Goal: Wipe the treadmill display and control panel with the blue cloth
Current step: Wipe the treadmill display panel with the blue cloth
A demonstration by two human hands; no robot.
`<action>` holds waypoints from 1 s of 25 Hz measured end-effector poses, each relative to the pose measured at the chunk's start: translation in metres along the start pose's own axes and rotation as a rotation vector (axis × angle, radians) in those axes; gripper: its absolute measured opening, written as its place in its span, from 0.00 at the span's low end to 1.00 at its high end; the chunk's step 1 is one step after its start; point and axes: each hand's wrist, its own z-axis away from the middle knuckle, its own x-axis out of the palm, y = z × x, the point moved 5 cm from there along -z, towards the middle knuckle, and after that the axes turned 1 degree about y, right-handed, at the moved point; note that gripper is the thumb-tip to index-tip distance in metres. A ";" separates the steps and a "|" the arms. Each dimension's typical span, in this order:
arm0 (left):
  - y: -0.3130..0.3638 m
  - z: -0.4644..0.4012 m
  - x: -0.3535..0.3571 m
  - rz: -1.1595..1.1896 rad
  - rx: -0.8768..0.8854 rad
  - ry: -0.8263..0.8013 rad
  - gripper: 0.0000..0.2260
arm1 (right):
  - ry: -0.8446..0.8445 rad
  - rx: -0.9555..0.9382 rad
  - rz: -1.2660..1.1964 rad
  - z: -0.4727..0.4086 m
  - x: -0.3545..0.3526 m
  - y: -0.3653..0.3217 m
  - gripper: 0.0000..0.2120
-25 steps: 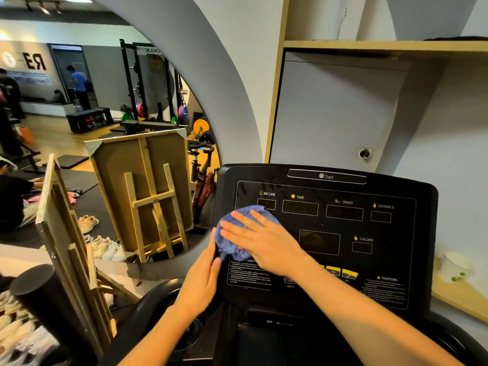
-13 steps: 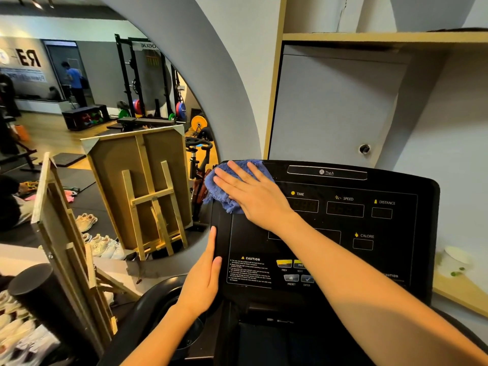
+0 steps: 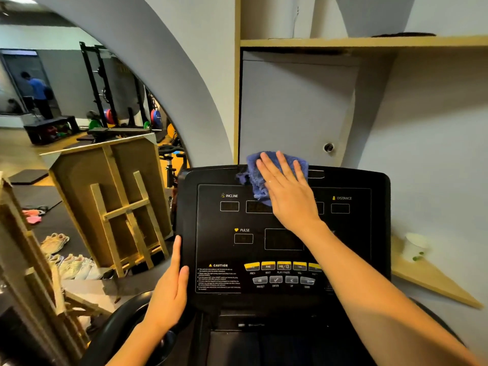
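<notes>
The black treadmill console (image 3: 369, 233) fills the middle of the view, with dark readout windows labelled incline, pulse and distance, and yellow and grey buttons along its lower part. My right hand (image 3: 286, 192) lies flat, fingers straight, pressing the blue cloth (image 3: 257, 180) against the top middle of the panel, over the upper edge. The cloth bunches out to the left of my fingers. My left hand (image 3: 171, 289) rests with straight fingers along the console's lower left edge.
A large arched mirror (image 3: 79, 128) at left reflects a gym with racks and a person. Wooden easels (image 3: 126, 207) lean beside the console. A grey cabinet door (image 3: 293, 107) sits behind it, and a white cup (image 3: 414, 247) stands on a wooden ledge at right.
My right hand slid the cloth from the panel's left side up to the top left corner, then right along the top edge to the middle. The left hand stayed on the console's left edge.
</notes>
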 end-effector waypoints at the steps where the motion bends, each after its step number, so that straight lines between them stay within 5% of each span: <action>1: 0.001 0.000 0.000 -0.004 0.002 0.012 0.28 | -0.011 0.054 0.015 0.010 -0.002 0.020 0.31; 8: 0.018 -0.020 -0.002 -0.102 0.106 0.146 0.29 | 0.027 0.310 -0.062 0.076 -0.005 0.108 0.28; 25: 0.069 -0.108 -0.036 -0.021 0.294 0.230 0.28 | 0.061 0.655 -0.109 0.158 0.018 0.076 0.28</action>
